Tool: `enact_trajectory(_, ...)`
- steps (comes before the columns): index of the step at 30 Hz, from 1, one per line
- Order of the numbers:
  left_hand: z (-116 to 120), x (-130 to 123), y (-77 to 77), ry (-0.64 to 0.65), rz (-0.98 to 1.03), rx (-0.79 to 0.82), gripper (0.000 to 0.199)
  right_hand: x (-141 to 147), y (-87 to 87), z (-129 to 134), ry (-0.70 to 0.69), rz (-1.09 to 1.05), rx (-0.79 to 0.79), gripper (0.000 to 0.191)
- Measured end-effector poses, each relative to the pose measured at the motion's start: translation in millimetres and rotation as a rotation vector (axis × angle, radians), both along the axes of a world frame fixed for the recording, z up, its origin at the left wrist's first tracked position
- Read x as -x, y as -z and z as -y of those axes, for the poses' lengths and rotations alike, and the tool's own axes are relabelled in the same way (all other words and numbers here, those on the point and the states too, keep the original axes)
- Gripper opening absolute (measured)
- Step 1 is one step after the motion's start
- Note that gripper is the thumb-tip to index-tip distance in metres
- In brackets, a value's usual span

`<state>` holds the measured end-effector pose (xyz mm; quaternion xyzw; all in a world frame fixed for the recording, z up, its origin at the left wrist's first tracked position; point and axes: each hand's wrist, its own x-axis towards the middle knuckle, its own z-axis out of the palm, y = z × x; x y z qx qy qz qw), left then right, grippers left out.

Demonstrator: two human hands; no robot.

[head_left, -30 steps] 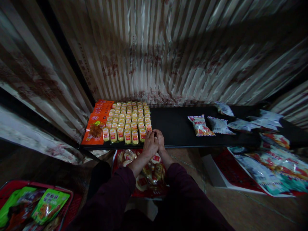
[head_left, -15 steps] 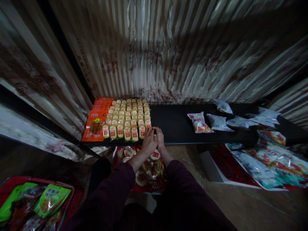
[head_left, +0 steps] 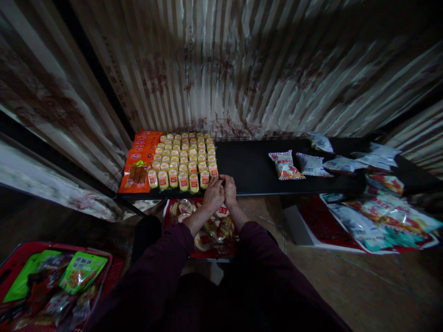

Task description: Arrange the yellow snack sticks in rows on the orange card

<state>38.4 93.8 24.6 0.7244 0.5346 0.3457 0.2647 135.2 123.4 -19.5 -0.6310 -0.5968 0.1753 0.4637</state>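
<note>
My left hand [head_left: 213,194] and my right hand [head_left: 229,191] meet at the front edge of a black shelf [head_left: 249,170]. Both have their fingers curled and pressed together. Whatever they may hold is hidden behind the fingers. Just left of them stand rows of small wrapped cakes [head_left: 183,181], yellow with red and white labels. The left fingertips are close to the front right corner of these rows. Left of the cakes lie overlapping orange snack packs [head_left: 134,168].
Below my hands, a red box [head_left: 166,216] holds wrapped round snacks. Puffy snack bags [head_left: 285,165] lie on the shelf's right part. More bags [head_left: 391,221] fill a box at the lower right. A red basket [head_left: 107,272] of packets is lower left; a striped curtain [head_left: 221,69] hangs behind.
The view has tilted slightly, so the shelf sits higher in the picture. My hands stay together at the same corner of the cake rows, with the fingers a little shifted.
</note>
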Motion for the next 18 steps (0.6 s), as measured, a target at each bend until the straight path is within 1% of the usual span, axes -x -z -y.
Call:
enact_trajectory(4,5.4,2.5,0.3,0.017,0.006,0.006,0.041,1.2,-0.3,4.4,0.010,-0.028,0.016,0.036)
enact_trajectory(13,10.9,7.5,-1.8,0.035,-0.013,-0.021,0.038,0.8,1.7,3.2,0.033,-0.047,0.038,0.037)
enact_trajectory(18,15.4,6.3,0.4,0.034,-0.005,-0.007,0.036,2.7,2.7,11.1,0.058,-0.040,0.023,0.034)
